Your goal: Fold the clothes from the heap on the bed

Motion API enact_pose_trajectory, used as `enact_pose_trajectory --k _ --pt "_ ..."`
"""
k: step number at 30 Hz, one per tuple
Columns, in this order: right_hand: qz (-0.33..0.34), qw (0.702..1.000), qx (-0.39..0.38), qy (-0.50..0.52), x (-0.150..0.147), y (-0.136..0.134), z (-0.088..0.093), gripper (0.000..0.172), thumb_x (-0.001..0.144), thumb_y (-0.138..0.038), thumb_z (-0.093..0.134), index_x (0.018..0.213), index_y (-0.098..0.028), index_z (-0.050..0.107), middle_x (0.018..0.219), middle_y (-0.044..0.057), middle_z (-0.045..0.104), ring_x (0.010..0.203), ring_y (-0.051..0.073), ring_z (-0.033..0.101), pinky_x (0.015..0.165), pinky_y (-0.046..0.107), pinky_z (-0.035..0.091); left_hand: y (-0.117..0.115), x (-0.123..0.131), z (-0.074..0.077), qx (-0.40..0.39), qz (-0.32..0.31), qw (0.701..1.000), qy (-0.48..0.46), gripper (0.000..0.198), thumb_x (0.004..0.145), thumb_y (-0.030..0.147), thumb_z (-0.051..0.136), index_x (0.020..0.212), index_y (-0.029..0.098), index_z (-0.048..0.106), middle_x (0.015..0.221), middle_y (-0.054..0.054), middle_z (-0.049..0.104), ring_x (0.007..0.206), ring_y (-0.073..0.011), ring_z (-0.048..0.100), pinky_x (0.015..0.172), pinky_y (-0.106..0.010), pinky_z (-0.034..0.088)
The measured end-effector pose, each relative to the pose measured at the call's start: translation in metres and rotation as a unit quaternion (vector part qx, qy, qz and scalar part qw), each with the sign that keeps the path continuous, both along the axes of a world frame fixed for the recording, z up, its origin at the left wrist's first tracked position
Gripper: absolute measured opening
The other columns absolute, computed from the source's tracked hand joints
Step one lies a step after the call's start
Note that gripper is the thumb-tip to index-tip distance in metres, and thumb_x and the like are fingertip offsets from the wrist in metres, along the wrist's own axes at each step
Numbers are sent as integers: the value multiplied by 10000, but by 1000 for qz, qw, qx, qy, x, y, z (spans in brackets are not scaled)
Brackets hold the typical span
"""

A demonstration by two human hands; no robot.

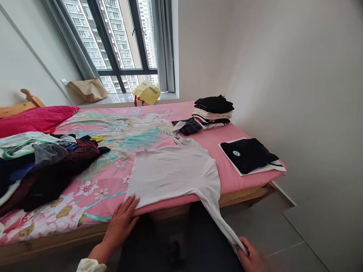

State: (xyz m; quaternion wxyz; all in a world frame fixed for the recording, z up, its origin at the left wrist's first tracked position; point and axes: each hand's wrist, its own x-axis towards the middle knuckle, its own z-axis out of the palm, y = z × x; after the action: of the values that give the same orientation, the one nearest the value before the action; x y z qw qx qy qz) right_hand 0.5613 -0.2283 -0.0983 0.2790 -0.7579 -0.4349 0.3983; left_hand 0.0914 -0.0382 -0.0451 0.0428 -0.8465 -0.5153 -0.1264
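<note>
A light grey long-sleeved shirt [170, 168] lies spread on the bed, its hem to the left and its collar end to the right. One sleeve reaches toward the back; the other hangs over the bed's front edge. My left hand [123, 217] lies flat with fingers extended, its fingertips at the shirt's near hem corner. At the lower right, my right hand [249, 255] is closed on the cuff of the hanging sleeve and holds it out past the bed edge.
On the left lies a heap of mixed clothes [56, 166] beside a red pillow [39, 119]. Folded clothes [214, 113] are stacked at the back right; a black folded garment [249, 155] rests on white fabric nearer. A paper bag [89, 90] and a yellow bag [146, 92] are by the window.
</note>
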Motion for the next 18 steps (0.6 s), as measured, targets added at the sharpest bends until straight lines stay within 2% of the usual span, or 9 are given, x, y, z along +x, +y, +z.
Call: enact_pose_trajectory --k 2,5,8,10,11,13,15,17,18 --pt "15 999 23 28 0 7 16 276 733 -448 495 850 -217 591 640 -16 549 621 158 515 599 248 397 -2 -12 -6 16 -16 1000 -4 528 848 334 490 1361 250 397 1433 -81 416 1320 -235 370 1074 -430 289" --pt "16 994 50 100 -12 20 48 245 720 -419 544 810 -197 596 663 -9 543 630 142 489 608 243 387 -2 -9 -13 46 -2 999 -22 517 841 372 511 1335 253 419 1411 -85 445 1303 -245 393 1068 -432 292" --pt "17 975 47 216 -35 32 81 354 742 -507 555 882 -183 589 691 -6 551 586 121 471 567 237 380 0 3 -16 73 26 996 -44 511 816 419 536 1289 239 464 1373 -98 485 1276 -269 423 1057 -452 297" --pt "62 966 43 246 -45 39 95 412 773 -557 524 927 -180 592 733 5 585 605 125 498 571 237 395 1 5 -17 80 33 995 -49 530 799 447 551 1277 232 477 1358 -105 498 1262 -281 436 1054 -458 302" --pt "94 970 42 222 -47 43 98 413 791 -563 507 905 -178 603 739 11 599 624 133 516 582 239 406 2 4 -17 79 30 995 -48 539 794 457 555 1278 233 478 1355 -104 501 1257 -283 441 1054 -456 306" --pt "128 984 60 111 -42 50 96 395 832 -539 467 856 -177 624 749 26 624 676 155 556 627 253 439 4 -4 -16 75 12 996 -46 541 793 464 554 1281 244 475 1356 -95 501 1250 -282 450 1048 -444 327" --pt "118 986 113 -27 -27 60 88 357 864 -478 440 910 -185 638 844 57 655 789 189 597 730 291 477 7 -16 -14 68 -12 997 -44 544 793 462 556 1290 260 466 1361 -84 497 1255 -281 447 1043 -431 349" --pt "110 962 196 -155 -8 72 77 336 867 -375 449 1108 -195 599 1097 103 622 1029 233 569 900 360 456 12 -29 -12 66 -30 997 -38 566 784 460 570 1304 270 453 1379 -83 478 1272 -288 428 1039 -429 364" --pt "121 940 235 -217 0 79 73 376 856 -313 462 1203 -199 551 1226 116 559 1155 252 502 976 398 414 14 -35 -11 67 -35 997 -33 579 779 459 578 1311 274 447 1392 -84 462 1279 -295 419 1037 -435 368"
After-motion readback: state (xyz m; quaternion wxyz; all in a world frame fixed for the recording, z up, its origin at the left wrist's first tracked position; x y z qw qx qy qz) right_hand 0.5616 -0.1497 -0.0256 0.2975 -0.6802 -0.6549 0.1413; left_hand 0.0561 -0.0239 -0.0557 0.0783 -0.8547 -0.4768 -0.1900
